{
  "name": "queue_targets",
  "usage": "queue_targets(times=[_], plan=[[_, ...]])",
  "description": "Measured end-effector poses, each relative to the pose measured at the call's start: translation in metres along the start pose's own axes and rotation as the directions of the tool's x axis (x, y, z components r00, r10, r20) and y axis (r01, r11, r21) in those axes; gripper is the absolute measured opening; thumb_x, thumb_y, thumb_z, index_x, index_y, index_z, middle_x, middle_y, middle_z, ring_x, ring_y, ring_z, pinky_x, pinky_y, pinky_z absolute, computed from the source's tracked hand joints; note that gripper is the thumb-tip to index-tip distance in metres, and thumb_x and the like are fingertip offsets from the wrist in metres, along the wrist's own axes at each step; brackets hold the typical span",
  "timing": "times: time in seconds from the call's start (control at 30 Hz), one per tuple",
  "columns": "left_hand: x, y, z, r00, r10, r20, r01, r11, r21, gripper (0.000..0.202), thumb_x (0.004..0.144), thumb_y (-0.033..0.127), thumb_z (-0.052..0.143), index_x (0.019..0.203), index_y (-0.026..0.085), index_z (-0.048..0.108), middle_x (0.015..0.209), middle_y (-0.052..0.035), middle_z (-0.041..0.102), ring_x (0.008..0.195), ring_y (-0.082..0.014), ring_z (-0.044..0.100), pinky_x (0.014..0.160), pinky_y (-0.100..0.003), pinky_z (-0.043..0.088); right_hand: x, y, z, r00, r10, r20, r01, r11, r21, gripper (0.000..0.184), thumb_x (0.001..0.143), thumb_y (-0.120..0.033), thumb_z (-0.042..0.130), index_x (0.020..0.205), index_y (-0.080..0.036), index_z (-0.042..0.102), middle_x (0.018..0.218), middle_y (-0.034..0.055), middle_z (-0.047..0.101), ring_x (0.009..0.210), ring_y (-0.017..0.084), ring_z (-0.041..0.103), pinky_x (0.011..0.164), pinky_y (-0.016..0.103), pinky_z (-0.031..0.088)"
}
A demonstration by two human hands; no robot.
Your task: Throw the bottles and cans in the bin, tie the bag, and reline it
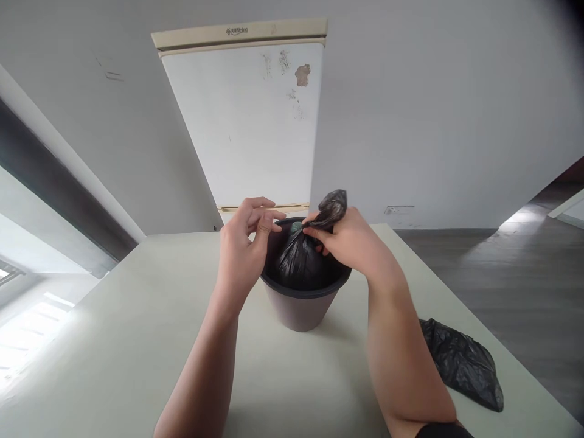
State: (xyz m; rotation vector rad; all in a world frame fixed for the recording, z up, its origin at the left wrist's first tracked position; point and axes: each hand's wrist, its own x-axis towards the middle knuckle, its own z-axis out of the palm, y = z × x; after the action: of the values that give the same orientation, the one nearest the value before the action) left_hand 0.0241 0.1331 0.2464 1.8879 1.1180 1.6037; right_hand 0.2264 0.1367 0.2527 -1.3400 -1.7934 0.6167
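Note:
A black garbage bag (302,261) sits inside a trash can (301,309) with a dark rim and a grey-brown wall. Its neck is gathered and twisted, and the loose end sticks up above my right hand (349,240). That hand pinches the neck between thumb and fingers. My left hand (246,237) is at the left side of the rim, fingers apart and curved, holding nothing. Whether it touches the rim I cannot tell. A bit of green shows beside the bag's neck.
The can stands on a pale table (182,340). Another black plastic bag (465,362) lies flat near the right edge, partly behind my right forearm. A white refrigerator (255,121) stands against the grey wall beyond the table.

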Motion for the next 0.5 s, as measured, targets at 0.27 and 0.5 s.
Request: queue_targets(times=[0.27,0.5], plan=[[0.001,-0.005,-0.001,0.998,-0.055,0.026,0.053,0.997,0.063,0.016,0.104,0.034,0.054,0.104,0.024,0.066,0.098,-0.0042,0.078,0.084,-0.0195,0.076,0.082,-0.036,0.059,-0.007,-0.006,-0.010,0.933,-0.196,-0.303,0.220,0.974,0.046,0.023,0.100,-0.043,0.063,0.098,-0.024,0.074,0.088,0.0032,0.071,0.075,0.020,0.068,0.073,0.035,0.057],[0.002,-0.006,-0.001,0.999,-0.043,-0.010,0.044,0.991,0.126,0.016,0.103,0.028,0.050,0.103,0.026,0.065,0.102,-0.0030,0.077,0.095,-0.0214,0.074,0.088,-0.038,0.057,-0.010,-0.010,-0.012,0.611,-0.278,-0.741,0.353,0.934,-0.059,0.022,0.105,-0.042,0.059,0.103,-0.024,0.071,0.104,0.0049,0.071,0.104,0.024,0.067,0.099,0.043,0.053]])
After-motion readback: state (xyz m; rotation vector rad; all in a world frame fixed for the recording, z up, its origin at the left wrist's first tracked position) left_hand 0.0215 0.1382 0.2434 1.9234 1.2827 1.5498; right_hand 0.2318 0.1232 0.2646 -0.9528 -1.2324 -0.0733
